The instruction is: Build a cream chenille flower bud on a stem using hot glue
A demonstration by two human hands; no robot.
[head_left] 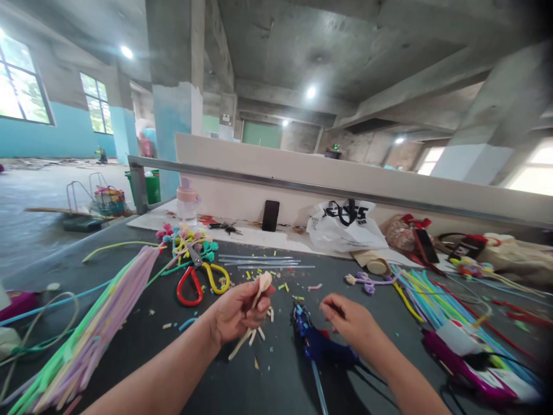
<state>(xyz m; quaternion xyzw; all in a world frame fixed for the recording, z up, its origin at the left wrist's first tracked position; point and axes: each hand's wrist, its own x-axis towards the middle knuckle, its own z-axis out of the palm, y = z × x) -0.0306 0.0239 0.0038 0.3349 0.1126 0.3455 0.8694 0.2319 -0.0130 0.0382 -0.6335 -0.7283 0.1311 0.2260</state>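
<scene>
- Bare concrete showed on the ceiling above a large workroom, and a dark worktable (216,380) stretched before the person.
- Fingers of the left hand (242,314) were pinching a cream chenille piece (265,281), above the middle of the table; its rounded head stood out over the grip, probably so that it remained visible and uncrushed.
- Fingers of the right hand (352,323) were bent, with nothing visible in them; whether the tips met, I could not tell.
- Just beside this hand lay a blue glue gun (322,344), perhaps placed so for easy reach, a clear stick (318,386) coming from its rear.
- Scissors (194,282) with red and yellow handles rested left of centre, near small offcuts.
- Chenille stems lay in a left bundle (103,323) and a right bundle (436,300), seemingly kept aside to leave the middle for working.
- Against the panel leaned a phone (271,215), upright.
</scene>
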